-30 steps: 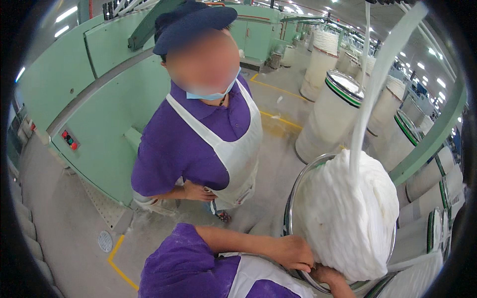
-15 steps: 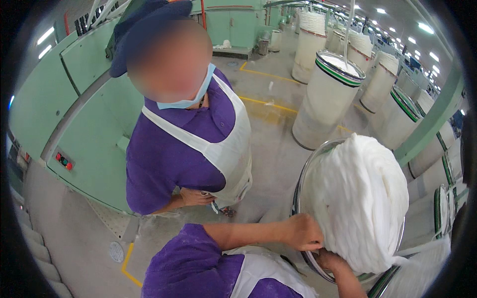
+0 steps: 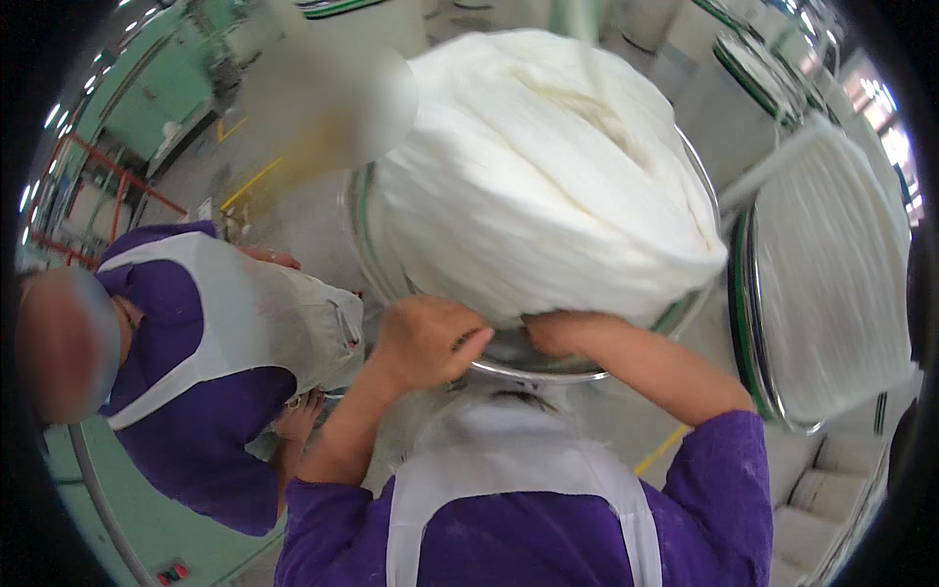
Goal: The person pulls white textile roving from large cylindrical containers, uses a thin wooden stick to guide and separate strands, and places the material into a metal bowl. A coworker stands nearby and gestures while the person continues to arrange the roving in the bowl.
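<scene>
Left hand (image 3: 428,339) is lying curled at can rim (image 3: 538,376); right hand (image 3: 562,334) is touching white fibre (image 3: 528,186). Cannot tell either grip.

The person's purple shirt (image 3: 518,548) is showing a short left sleeve (image 3: 321,517) and right sleeve (image 3: 724,479); a white bib apron (image 3: 514,458) is overlying it, with broad straps (image 3: 404,543).

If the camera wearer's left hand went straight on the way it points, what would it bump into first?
Probably the bulging mass of white fibre, just ahead of the left hand, though the exact depth between them is hard to judge.
</scene>
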Available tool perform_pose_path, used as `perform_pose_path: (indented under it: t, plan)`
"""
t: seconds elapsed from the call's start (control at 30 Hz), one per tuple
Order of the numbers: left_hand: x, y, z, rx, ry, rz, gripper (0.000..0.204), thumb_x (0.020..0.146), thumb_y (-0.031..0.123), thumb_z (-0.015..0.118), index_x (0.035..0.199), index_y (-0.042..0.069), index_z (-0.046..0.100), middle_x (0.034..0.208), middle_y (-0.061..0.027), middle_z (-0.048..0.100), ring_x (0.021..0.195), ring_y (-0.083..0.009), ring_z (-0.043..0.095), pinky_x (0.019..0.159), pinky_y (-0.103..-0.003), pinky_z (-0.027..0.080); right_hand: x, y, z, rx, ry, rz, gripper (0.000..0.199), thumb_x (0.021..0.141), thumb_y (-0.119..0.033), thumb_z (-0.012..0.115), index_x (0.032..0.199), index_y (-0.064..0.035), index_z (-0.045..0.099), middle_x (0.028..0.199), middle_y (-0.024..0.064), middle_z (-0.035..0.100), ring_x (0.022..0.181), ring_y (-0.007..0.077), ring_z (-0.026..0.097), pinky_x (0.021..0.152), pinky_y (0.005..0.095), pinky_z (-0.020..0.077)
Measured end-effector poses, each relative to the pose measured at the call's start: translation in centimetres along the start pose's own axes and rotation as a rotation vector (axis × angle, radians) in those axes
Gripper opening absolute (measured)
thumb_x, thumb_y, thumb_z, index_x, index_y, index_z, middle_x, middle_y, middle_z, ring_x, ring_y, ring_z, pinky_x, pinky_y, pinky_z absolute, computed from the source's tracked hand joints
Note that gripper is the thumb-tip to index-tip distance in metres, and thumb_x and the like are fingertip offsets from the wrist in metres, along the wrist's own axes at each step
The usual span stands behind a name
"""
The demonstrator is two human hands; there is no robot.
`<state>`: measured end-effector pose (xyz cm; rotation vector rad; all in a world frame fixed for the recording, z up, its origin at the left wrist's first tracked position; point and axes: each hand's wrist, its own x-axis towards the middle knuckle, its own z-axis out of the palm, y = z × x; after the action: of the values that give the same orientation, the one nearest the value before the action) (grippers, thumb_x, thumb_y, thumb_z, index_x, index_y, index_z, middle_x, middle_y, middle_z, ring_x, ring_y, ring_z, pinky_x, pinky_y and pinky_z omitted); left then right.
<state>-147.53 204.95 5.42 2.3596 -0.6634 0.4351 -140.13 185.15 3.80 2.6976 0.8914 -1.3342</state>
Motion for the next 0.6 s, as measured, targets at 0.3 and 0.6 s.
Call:
perform_pose_path:
  t: [0.3, 0.6]
  plan:
    - [3.5, 0.3, -1.0, -0.031, -0.530, -0.154, 0.021, 0.088, 0.023, 0.059, 0.084, 0.004, 0.067, 0.070, -0.0151, 0.064, 0.065, -0.0345, 0.062, 0.059, -0.042, 0.048, -1.0, 1.5, -1.5, 0.005, 0.525, -0.141, 0.030, 0.082, -0.008, 0.053, 0.110, -0.0033, 0.063, 0.105, 0.0178, 0.066, 0.097, 0.0335, 0.064, 0.080, 0.0445, 0.0526]
    - [8.3, -1.7, 12.6, -0.421, -0.945, -0.290, 0.030, 0.088, 0.022, 0.051, 0.102, 0.000, 0.066, 0.113, -0.0219, 0.063, 0.104, -0.0337, 0.060, 0.087, -0.044, 0.045, -1.3, 2.3, -3.3, 0.026, 0.652, -0.181, 0.019, 0.078, -0.013, 0.058, 0.089, -0.0069, 0.072, 0.091, 0.0184, 0.070, 0.086, 0.0322, 0.069, 0.070, 0.0425, 0.0548]
